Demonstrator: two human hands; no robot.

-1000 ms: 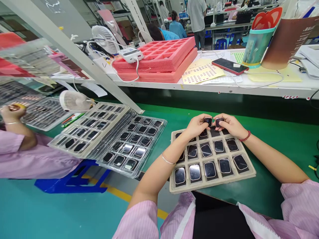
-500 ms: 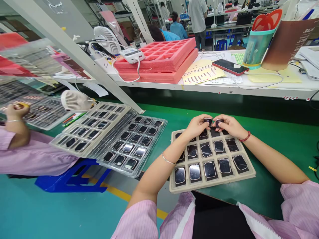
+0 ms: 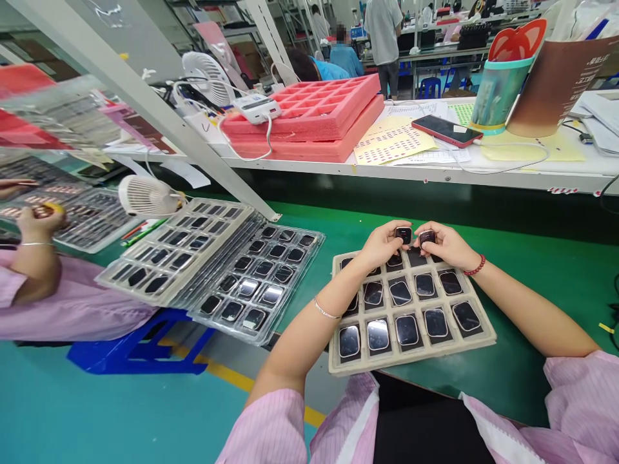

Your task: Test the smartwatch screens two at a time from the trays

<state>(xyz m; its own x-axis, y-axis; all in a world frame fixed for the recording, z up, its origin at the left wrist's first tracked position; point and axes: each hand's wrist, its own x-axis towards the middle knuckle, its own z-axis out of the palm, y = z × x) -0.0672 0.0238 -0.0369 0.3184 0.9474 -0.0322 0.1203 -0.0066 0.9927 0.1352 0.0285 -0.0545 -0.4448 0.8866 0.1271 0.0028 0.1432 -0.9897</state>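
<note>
My left hand (image 3: 385, 243) pinches a small dark rounded-square piece that looks like a smartwatch face (image 3: 403, 235), above the back row of a cream tray (image 3: 411, 361). Close beside it, my right hand (image 3: 445, 242) grips a similar watch face (image 3: 427, 238) between thumb and fingers. The two pieces are held a small gap apart. In the tray's compartments lie several more dark square watch faces (image 3: 407, 329) with light rims, each over a dark backing. My hands and left forearm hide part of the back row and left edge.
Left of me, clear plastic trays (image 3: 271, 322) and a cream tray (image 3: 164, 299) hold more watch faces. A small white fan (image 3: 147, 195) stands behind them. The shelf carries red foam trays (image 3: 309, 138), a phone (image 3: 447, 129) and a cup (image 3: 500, 96). A co-worker's hand (image 3: 41, 222) is at far left.
My hands stay almost in place, with the two watch faces tilted slightly. At far left the co-worker's arm has shifted right, and another hand has come into view there.
</note>
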